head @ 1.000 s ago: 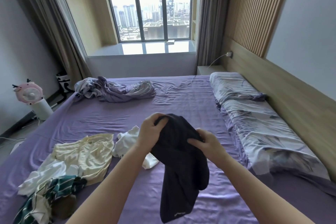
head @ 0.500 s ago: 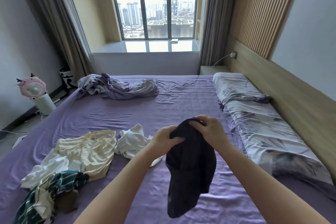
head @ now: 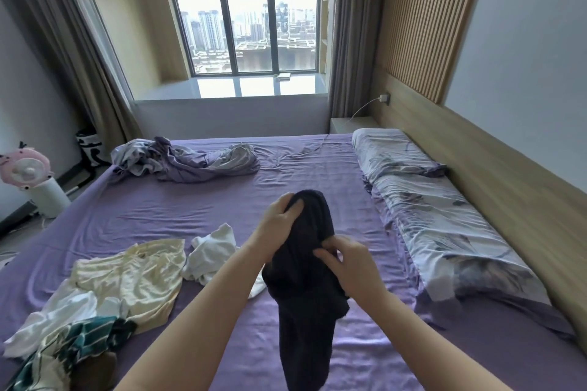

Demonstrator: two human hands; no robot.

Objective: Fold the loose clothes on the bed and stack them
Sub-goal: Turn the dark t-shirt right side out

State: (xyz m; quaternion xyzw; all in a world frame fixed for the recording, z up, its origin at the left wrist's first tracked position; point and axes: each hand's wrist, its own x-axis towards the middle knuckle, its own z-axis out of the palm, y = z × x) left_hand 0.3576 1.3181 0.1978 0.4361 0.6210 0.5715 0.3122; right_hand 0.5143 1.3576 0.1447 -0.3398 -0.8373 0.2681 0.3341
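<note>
Dark, limp fabric is what we have in both hands: the dark garment (head: pixel 301 279) hangs in the air above the purple bed (head: pixel 222 200), lifted clear of the sheet near its middle, with our left hand (head: pixel 281 219) clenched on its bunched top and our right hand (head: pixel 346 259) pinching a fold lower down on its right edge. Its long axis runs nearly straight up and down, the gathered top pointing away toward the window and the loose tail pointing down toward us, running out past the bottom of the view. We judge the main risk to be folding it while it is still rolled on itself: we cannot yet tell where its seams or openings lie, so a fold laid now could come out lopsided and lumpy. Our right-hand pinch looks shallow, and a shake could pull the cloth free, letting it swing from one hand and twist further. If it drops leftward it could land on the white garment (head: pixel 212 251) or the cream garment (head: pixel 133 276) lying just beside it and tangle with the green patterned garment (head: pixel 73 343) heaped at the near left corner.
</note>
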